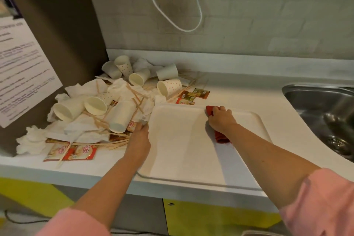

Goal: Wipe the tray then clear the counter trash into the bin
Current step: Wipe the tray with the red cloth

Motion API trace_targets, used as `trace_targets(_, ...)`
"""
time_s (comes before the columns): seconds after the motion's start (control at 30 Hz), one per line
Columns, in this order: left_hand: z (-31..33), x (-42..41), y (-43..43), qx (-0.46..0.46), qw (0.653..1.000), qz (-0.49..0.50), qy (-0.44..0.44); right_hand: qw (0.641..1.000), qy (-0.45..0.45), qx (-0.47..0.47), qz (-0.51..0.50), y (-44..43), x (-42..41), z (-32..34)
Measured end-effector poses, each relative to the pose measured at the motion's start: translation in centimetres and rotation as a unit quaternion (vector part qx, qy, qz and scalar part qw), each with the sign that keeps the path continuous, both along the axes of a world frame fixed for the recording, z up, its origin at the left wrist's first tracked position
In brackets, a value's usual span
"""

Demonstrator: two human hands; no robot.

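A white tray [180, 145] lies on the white counter in front of me. My right hand [221, 119] grips a red cloth [220, 137] and presses it on the tray's far right part. My left hand [138, 140] holds the tray's left rim, fingers curled over the edge. Left of the tray is a heap of trash [99, 105]: several paper cups, crumpled napkins, wooden stirrers and creamer sachets [76, 151]. More sachets [191, 96] lie just beyond the tray's far edge. No bin is in view.
A steel sink [325, 115] is set into the counter at the right. A brown wall with a printed notice [21, 74] closes off the left. A white cable [172, 11] hangs on the brick wall behind. Yellow cabinet fronts [210, 216] sit below.
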State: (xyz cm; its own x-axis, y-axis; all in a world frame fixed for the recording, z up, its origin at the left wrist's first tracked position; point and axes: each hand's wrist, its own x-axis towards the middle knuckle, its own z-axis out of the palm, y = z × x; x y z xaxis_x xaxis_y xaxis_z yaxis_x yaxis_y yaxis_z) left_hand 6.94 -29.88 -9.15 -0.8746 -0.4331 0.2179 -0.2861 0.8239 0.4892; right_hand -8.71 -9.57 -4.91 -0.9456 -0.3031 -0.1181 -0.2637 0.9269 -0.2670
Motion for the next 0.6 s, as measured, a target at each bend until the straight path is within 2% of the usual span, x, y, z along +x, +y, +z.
trace_targets(0.33, -0.1, 0.0, -0.1, 0.028, 1.000, 0.010, 0.010, 0.971, 0.051, 0.069, 0.223, -8.8, 4.3, -0.6)
trace_targets(0.6, 0.2, 0.2, -0.2, 0.091, 0.994, 0.002, 0.053, 0.934, -0.016, -0.001, 0.356, -7.7, 9.1, -0.1)
